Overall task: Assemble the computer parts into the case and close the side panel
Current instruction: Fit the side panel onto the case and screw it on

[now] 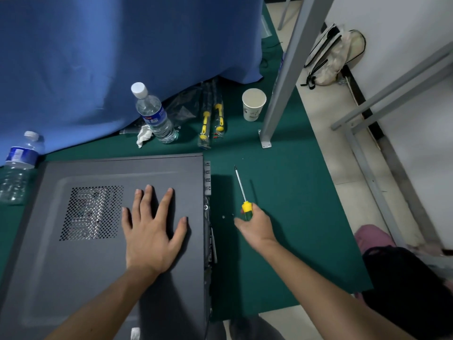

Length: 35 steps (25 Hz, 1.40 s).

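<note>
L hand [152, 231] flat, fingers spread, on side panel [103, 241]; R hand [255, 225] grips screwdriver [242, 192] just right of panel's rear edge, shaft pointing away, nearer screws [223, 216].

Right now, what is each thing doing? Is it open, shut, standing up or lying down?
Side panel: lying on the case, closed.
Left hand: flat, pressing the side panel.
Right hand: gripping the screwdriver, tip pointing away.
Bottle: capped, tilted.
Second bottle: capped, upright.
Paper cup: upright, open.
Spare screwdrivers: lying, bagged.
</note>
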Each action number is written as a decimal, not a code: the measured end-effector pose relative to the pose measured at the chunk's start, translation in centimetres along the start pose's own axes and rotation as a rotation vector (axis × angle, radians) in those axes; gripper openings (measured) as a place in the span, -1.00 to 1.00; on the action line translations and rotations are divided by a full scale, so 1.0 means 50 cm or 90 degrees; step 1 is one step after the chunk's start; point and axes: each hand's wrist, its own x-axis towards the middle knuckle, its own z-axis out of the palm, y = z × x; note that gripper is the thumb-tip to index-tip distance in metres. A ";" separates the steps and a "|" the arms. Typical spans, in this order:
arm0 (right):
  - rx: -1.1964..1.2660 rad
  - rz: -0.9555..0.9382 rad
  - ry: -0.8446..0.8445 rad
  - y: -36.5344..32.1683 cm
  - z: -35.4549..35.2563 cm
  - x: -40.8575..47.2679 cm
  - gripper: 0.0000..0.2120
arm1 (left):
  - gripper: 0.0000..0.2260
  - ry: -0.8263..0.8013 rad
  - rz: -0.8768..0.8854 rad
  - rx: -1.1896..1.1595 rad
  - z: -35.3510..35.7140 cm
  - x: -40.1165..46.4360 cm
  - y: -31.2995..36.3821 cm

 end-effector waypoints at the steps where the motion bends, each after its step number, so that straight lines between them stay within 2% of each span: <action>1: -0.013 -0.014 0.016 -0.006 0.007 0.016 -0.77 | -0.40 0.004 0.000 -0.003 0.001 0.000 -0.001; 3: -0.065 -0.034 0.033 -0.012 0.027 0.042 -0.68 | -0.41 0.005 -0.002 -0.007 0.001 0.000 -0.002; 8: -0.147 -0.010 0.090 0.014 0.058 0.067 -0.86 | -0.41 -0.005 -0.003 -0.004 -0.005 0.002 0.005; 14: -0.133 -0.019 0.115 0.028 0.049 0.060 -0.84 | -0.40 -0.016 -0.008 -0.006 -0.010 0.002 0.006; 16: -0.053 -0.004 0.102 0.036 0.041 0.048 -0.85 | -0.40 -0.015 -0.010 -0.014 -0.009 0.003 0.005; 19: 0.250 0.073 0.044 0.036 0.025 -0.007 -0.97 | -0.40 -0.010 -0.005 -0.015 -0.008 0.004 0.004; 21: 0.403 0.096 -0.018 0.031 0.013 -0.053 -0.93 | -0.41 -0.008 0.001 -0.016 -0.005 0.004 0.003; 25: 0.606 0.103 -0.166 0.013 -0.017 -0.142 -0.87 | -0.47 -0.018 -0.003 -0.032 -0.021 0.002 0.014; 27: 0.663 0.099 -0.237 0.009 -0.032 -0.183 -0.76 | -0.62 0.027 0.071 -0.030 -0.040 -0.011 0.029; 29: 0.680 0.082 -0.291 0.011 -0.044 -0.215 -0.67 | -0.80 0.032 0.173 -0.112 -0.059 -0.034 0.056; 32: 0.678 0.054 -0.326 0.020 -0.057 -0.242 -0.75 | -0.87 -0.145 0.270 -0.357 -0.085 -0.093 0.118; 35: 0.639 0.054 -0.332 0.033 -0.067 -0.265 -0.77 | -0.86 -0.197 0.257 -0.472 -0.095 -0.142 0.150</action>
